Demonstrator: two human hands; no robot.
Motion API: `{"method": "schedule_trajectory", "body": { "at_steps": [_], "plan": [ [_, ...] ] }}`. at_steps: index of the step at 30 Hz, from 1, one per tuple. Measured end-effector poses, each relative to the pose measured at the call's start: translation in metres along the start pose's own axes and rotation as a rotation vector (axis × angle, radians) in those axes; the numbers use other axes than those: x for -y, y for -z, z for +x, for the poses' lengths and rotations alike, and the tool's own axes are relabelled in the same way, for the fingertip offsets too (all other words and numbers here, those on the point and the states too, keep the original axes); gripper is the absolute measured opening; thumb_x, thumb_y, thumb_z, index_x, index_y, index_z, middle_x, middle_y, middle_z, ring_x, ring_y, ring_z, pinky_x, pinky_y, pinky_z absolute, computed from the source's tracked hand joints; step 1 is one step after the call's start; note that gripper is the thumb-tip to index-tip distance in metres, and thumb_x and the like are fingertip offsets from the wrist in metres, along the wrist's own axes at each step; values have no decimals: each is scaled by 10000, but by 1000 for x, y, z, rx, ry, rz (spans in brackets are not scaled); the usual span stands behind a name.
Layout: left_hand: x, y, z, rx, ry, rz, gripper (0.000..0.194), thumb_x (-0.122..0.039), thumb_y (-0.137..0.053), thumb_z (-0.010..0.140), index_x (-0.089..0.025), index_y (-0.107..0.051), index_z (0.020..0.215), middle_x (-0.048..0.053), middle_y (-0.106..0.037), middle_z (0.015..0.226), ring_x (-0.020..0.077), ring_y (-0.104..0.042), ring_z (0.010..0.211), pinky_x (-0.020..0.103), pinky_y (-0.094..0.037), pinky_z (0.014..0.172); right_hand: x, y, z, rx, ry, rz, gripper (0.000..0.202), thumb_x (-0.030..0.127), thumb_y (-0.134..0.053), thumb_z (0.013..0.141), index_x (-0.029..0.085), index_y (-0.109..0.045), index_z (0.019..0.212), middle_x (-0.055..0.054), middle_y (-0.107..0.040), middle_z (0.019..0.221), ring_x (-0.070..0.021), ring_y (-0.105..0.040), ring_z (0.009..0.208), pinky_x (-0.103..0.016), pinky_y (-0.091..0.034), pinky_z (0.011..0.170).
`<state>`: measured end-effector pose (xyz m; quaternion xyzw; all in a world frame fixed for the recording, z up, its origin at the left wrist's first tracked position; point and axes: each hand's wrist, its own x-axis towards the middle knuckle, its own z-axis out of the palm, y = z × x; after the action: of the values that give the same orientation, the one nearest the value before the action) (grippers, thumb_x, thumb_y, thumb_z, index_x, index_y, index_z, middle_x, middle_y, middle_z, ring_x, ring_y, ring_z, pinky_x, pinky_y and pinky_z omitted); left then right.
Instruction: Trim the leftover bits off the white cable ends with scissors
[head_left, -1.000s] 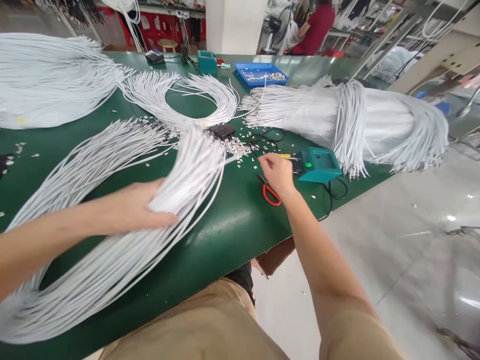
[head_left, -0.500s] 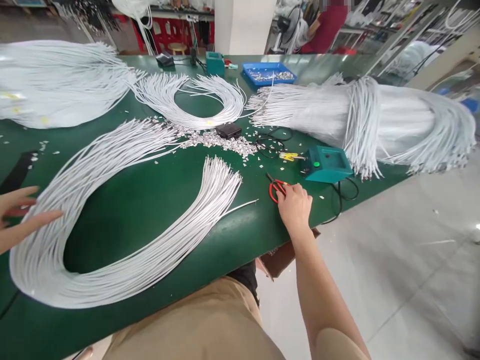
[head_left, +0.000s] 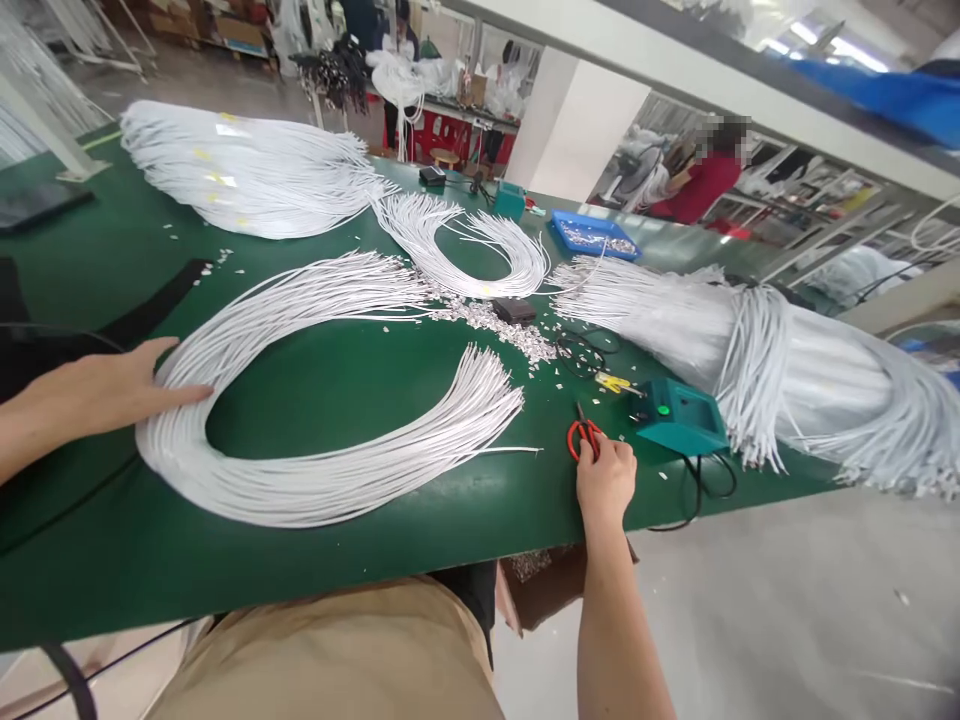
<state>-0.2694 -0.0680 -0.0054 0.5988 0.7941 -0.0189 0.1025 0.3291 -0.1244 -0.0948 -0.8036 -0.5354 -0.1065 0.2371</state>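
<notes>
A thick bundle of white cables lies bent in a wide U on the green table. My left hand rests at the bend, thumb and fingers stretched apart over the cables; the underside of the hand is hidden. One cable end sticks out from the bundle towards the right. My right hand is closed around the handles of a pair of red-handled scissors lying low at the table, blades pointing away from me. Beside the scissors stands a teal box-shaped device with a green button and a yellow-tagged tip.
Small metallic pieces are scattered around a black block. Further white cable bundles lie at the back left and right. A blue tray holds more pieces. An open carton sits below the table edge. A person works behind.
My left hand has come further over the bundle's bend and now touches it. The view has tilted up and shifted left. My right hand keeps hold of the scissors.
</notes>
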Motion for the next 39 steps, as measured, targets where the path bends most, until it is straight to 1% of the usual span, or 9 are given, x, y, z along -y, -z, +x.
{"method": "schedule_trajectory", "body": {
  "at_steps": [4, 8, 10, 15, 17, 22, 29, 34, 39],
  "plan": [
    [2, 6, 20, 61, -5, 105, 938, -778, -282, 835, -145, -178, 1520, 110, -623, 1226, 370, -594, 1089, 448, -419, 940, -3, -2, 0, -14, -10, 14, 459, 385, -422, 877, 83, -707, 1072, -212, -612, 1055, -338, -524, 996, -457, -451, 872],
    [0, 4, 15, -155, -182, 90, 702, -564, -413, 882, -170, -368, 1461, 94, -580, 1336, 253, -566, 1137, 357, -389, 999, -5, -5, 4, -24, -8, 5, 461, 383, -425, 855, 79, -722, 1034, -204, -623, 1028, -315, -529, 956, -433, -443, 860],
    [-4, 0, 0, -123, -285, -19, 693, -580, -424, 867, -202, -403, 1449, 63, -614, 1306, 246, -571, 1126, 344, -383, 1003, -5, -6, 6, -23, -12, 0, 472, 385, -429, 844, 71, -724, 1039, -210, -625, 1026, -317, -529, 956, -432, -440, 858],
    [13, -20, -32, -73, -234, -206, 981, -685, -435, 814, -107, -138, 1549, 194, -339, 1551, 357, -381, 1352, 430, -344, 1045, -4, -5, 10, -10, -31, -9, 492, 385, -428, 828, 65, -720, 1062, -228, -620, 1060, -338, -520, 1039, -435, -432, 878],
    [34, -30, -37, 22, -169, -287, 1117, -668, -559, 739, -78, -67, 1550, 216, -379, 1527, 357, -447, 1297, 434, -380, 1013, -2, -4, 12, 6, -38, -10, 492, 390, -436, 821, 74, -720, 1068, -222, -619, 1071, -336, -522, 1045, -430, -429, 888],
    [95, -36, -50, 74, -273, -147, 624, -459, -624, 715, -130, -626, 1245, 133, -500, 1463, 270, -502, 1218, 381, -320, 1076, 3, 0, 19, 52, -75, -16, 509, 393, -441, 804, 60, -711, 1078, -228, -604, 1061, -360, -515, 1033, -468, -413, 909],
    [137, -23, -76, 132, -148, -100, 241, -275, -684, 623, -145, -753, 815, 101, -681, 1234, 240, -578, 1047, 333, -369, 1002, 15, 9, 21, 111, -81, -51, 478, 363, -463, 817, 54, -709, 1087, -235, -602, 1052, -365, -524, 992, -472, -429, 870],
    [110, -5, -88, 98, -219, -227, 533, -522, -714, 673, -181, -726, 1082, 55, -717, 1166, 247, -620, 1057, 316, -384, 975, 19, 12, 16, 132, -71, -122, 474, 327, -441, 868, 40, -682, 1159, -228, -603, 1109, -331, -537, 1022, -414, -415, 907],
    [34, 33, -105, 239, -498, -346, 533, -536, -660, 759, -291, -656, 1233, -25, -682, 1254, 202, -620, 1114, 240, -398, 944, 19, 16, 21, 223, -93, -180, 429, 292, -449, 890, 65, -681, 1172, -212, -592, 1165, -303, -574, 995, -390, -427, 885]
  ]
}}
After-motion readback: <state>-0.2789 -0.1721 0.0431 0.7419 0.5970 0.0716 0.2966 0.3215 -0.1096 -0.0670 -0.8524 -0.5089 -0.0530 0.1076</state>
